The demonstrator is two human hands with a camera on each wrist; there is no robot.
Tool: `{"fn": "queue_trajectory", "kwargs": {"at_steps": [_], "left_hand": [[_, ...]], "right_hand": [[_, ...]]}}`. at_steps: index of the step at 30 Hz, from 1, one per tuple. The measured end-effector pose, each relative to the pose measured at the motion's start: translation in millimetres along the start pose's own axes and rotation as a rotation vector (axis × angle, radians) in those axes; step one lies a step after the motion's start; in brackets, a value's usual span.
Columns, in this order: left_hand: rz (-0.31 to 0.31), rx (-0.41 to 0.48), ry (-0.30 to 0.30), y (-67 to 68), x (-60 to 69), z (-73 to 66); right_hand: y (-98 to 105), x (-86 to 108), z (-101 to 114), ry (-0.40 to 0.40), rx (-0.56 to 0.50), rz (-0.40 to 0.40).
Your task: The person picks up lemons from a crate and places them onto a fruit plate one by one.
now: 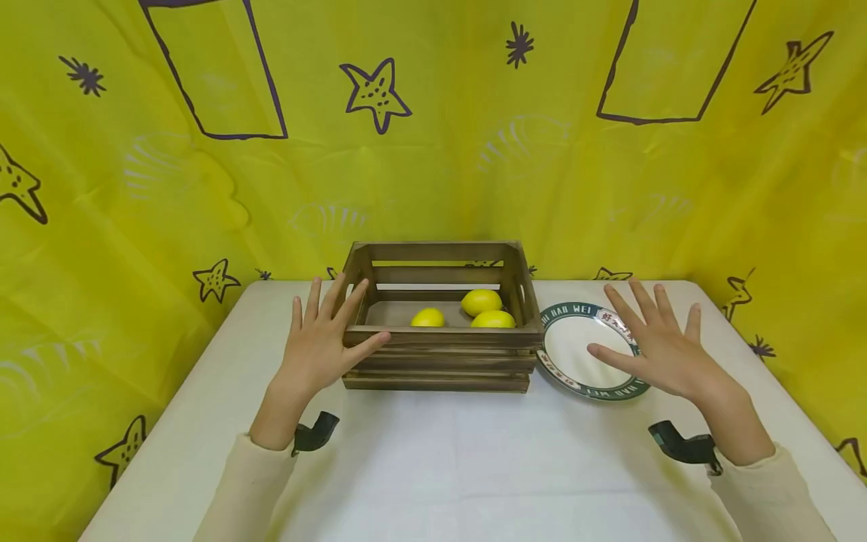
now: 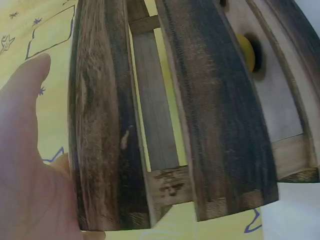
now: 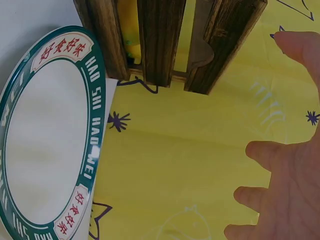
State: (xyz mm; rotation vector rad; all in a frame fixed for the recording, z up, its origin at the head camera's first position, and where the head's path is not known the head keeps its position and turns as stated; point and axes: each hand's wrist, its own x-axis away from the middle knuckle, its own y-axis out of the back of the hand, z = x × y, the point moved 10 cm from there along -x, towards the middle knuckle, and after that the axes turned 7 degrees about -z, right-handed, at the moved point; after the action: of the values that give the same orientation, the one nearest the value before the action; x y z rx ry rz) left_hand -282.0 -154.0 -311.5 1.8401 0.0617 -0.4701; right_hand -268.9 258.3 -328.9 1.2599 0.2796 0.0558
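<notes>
A brown slatted wooden crate (image 1: 440, 361) stands at the back middle of the table, with three lemons (image 1: 482, 302) inside it toward the right. My left hand (image 1: 318, 346) is spread at the crate's left front corner; whether it touches the wood I cannot tell. The left wrist view shows the crate's slats (image 2: 215, 110) close up beside the thumb (image 2: 22, 100). To the crate's right lies a white plate (image 1: 576, 350) with a green lettered rim. My right hand (image 1: 667, 350) hovers with spread fingers above the plate's right side, holding nothing and hiding part of its rim.
A white cloth covers the table (image 1: 447, 459). Behind and at both sides hangs a yellow curtain (image 1: 433, 173) printed with stars and other drawings. A black wrist mount (image 1: 316, 432) sticks out below the left hand, and another (image 1: 680, 443) below the right.
</notes>
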Motion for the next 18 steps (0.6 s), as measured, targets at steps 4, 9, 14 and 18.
{"fn": "queue_trajectory", "kwargs": {"at_steps": [4, 9, 14, 18], "left_hand": [[-0.044, 0.021, 0.005, -0.7, 2.2, 4.0], [-0.115, 0.091, 0.007, -1.3, 5.1, 8.8], [-0.182, 0.182, 0.017, -1.4, 7.2, 13.2], [-0.179, 0.311, 0.074, -7.1, 8.7, 19.0]], "right_hand": [[-0.2, -1.8, 5.6, 0.028, -0.024, -0.007], [1.3, -4.4, 11.5, 0.055, -0.050, -0.024], [3.6, -8.0, 18.5, 0.102, -0.076, -0.068], [10.4, -11.6, 27.1, 0.159, -0.094, -0.159]]}}
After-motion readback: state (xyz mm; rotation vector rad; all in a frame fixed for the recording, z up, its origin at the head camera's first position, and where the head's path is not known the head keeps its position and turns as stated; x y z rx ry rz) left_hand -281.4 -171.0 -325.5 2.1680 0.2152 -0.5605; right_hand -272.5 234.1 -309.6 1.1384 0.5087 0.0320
